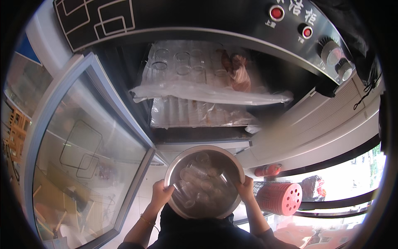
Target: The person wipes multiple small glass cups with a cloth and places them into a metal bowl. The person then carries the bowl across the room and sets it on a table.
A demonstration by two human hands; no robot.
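Observation:
A round stainless steel basin (205,213) is held close to the body, with several clear drinking glasses (186,190) lying in it. My left hand (163,193) grips its rim on the left, and my right hand (245,188) grips the rim on the right. Beyond the basin stands a disinfection cabinet (199,135) with its door open. On its upper shelf several clear glasses (182,63) stand on a plastic-covered rack, beside a brown striped object I cannot identify (241,73). Plastic sheeting (205,93) hangs over the shelf's front edge.
The cabinet's glass door (90,155) stands swung out at the left. Above is a control panel (199,15) with red lights and knobs. At the right are a red fire extinguisher (268,170), stacked red plastic stools (279,199) and a filled plastic bag (312,188) by a window.

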